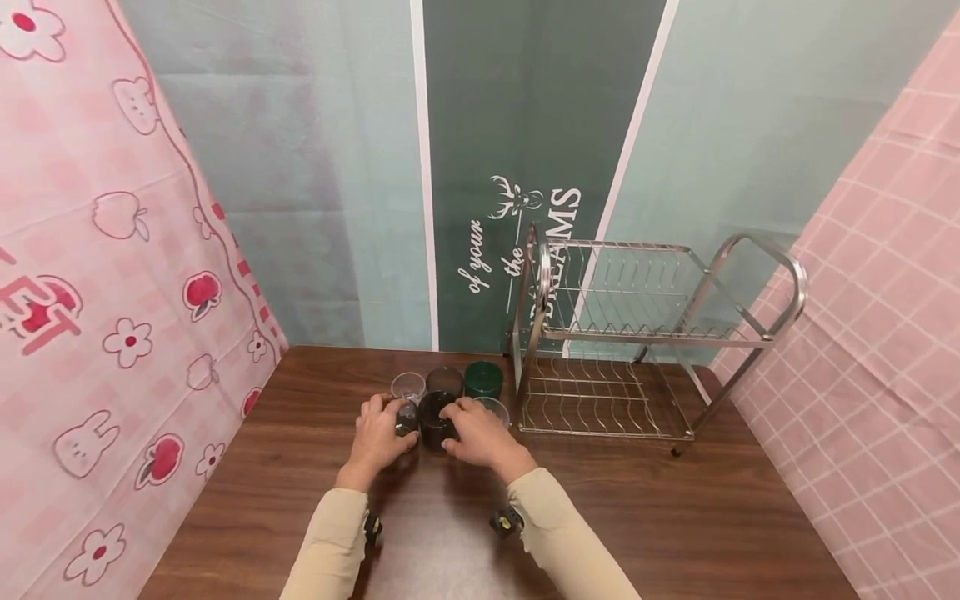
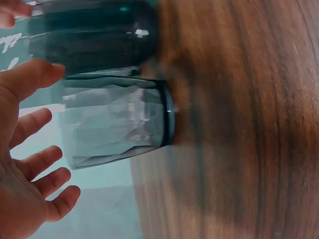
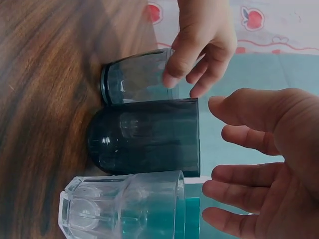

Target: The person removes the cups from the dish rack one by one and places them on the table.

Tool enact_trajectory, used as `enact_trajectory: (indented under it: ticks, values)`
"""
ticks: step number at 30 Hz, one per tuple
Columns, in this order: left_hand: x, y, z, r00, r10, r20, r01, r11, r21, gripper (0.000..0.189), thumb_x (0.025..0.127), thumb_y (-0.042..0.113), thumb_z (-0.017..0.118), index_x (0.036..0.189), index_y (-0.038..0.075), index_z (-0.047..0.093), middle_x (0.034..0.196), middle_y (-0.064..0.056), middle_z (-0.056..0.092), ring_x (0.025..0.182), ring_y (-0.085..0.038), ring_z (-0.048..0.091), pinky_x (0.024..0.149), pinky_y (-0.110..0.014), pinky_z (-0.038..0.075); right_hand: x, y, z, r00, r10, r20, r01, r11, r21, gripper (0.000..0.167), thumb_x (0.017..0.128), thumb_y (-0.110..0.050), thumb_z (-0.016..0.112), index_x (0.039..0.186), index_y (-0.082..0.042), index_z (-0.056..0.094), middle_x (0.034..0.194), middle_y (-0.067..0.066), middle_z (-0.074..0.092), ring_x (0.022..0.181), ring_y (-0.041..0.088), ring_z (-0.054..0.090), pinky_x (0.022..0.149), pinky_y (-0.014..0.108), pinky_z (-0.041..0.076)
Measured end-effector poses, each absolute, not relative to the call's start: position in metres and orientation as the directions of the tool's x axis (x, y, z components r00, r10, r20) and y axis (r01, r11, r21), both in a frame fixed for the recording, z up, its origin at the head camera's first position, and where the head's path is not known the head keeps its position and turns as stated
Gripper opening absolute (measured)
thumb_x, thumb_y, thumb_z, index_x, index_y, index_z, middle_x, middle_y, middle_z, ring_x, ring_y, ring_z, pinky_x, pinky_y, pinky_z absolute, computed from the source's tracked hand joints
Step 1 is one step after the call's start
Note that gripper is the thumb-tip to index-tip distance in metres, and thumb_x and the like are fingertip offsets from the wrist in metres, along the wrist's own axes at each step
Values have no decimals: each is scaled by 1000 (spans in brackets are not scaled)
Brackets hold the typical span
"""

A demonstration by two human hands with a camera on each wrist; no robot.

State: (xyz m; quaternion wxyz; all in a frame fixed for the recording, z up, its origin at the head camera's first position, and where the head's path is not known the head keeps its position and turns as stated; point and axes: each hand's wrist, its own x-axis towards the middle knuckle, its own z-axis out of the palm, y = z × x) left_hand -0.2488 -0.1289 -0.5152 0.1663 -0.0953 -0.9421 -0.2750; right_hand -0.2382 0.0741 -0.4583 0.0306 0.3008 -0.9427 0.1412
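Note:
Several drinking glasses stand upright, close together, on the table. My left hand (image 1: 377,435) is at the rim of a small, faceted grey-tinted glass (image 2: 117,119), fingers relaxed and spread. Beside that glass stands a dark smoky tumbler (image 3: 144,137) with a rounded base. My right hand (image 1: 480,432) hovers by the tumbler's rim, its fingers apart and not wrapped around it. A clear faceted glass (image 3: 124,204) stands on the tumbler's other side, partly hidden by my right hand in the head view. Behind are a clear glass (image 1: 408,385), a brownish glass (image 1: 445,381) and a green glass (image 1: 483,380).
A two-tier metal dish rack (image 1: 652,337) stands right of the glasses on the brown wooden table (image 1: 675,517). Fabric hangings enclose the table: pink patterned cloth (image 1: 97,350) at left, a green banner (image 1: 480,125) behind, pink checked cloth (image 1: 885,333) at right.

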Motion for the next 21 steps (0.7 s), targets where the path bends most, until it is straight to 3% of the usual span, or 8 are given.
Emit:
enact_trajectory:
  ticks: [7, 10, 14, 17, 21]
  values:
    - [-238, -124, -507, -922, 65, 382, 265, 825, 499, 48, 69, 22, 78, 111, 3, 64, 111, -17, 49, 103, -38, 44, 77, -51, 35, -229, 86, -464, -809, -529, 256, -585, 769, -258, 33, 83, -26, 68, 111, -10, 61, 109, 10, 56, 100, 26, 55, 81, 40, 46]
    - [-229, -121, -506, -907, 74, 414, 288, 827, 483, 44, 71, 22, 78, 109, 4, 65, 108, -15, 51, 99, -35, 46, 75, -50, 37, -224, 93, -469, -754, -503, 422, -626, 745, -230, 24, 81, -20, 68, 102, -10, 64, 103, 7, 59, 95, 25, 57, 78, 40, 47]
    - [-216, -118, -505, -849, 92, 520, 355, 828, 434, 38, 70, 20, 78, 103, 4, 68, 102, -13, 53, 92, -34, 49, 70, -48, 38, -217, 108, -475, -635, -434, 639, -668, 724, -172, 16, 76, -13, 69, 92, -10, 66, 94, 4, 61, 87, 23, 60, 73, 40, 48]
    - [-209, -117, -504, -796, 104, 596, 396, 834, 384, 34, 69, 19, 79, 99, 5, 69, 100, -13, 54, 89, -34, 50, 67, -47, 38, -211, 122, -478, -582, -385, 716, -673, 723, -158, 17, 72, -10, 69, 89, -9, 65, 92, 4, 62, 86, 23, 60, 69, 40, 48]
    - [-202, -116, -503, -732, 94, 675, 424, 838, 343, 31, 69, 18, 79, 95, 5, 68, 98, -13, 54, 87, -34, 50, 65, -46, 37, -204, 144, -481, -565, -348, 748, -663, 731, -161, 16, 72, -10, 65, 88, -8, 64, 91, 5, 62, 86, 24, 59, 68, 40, 48]
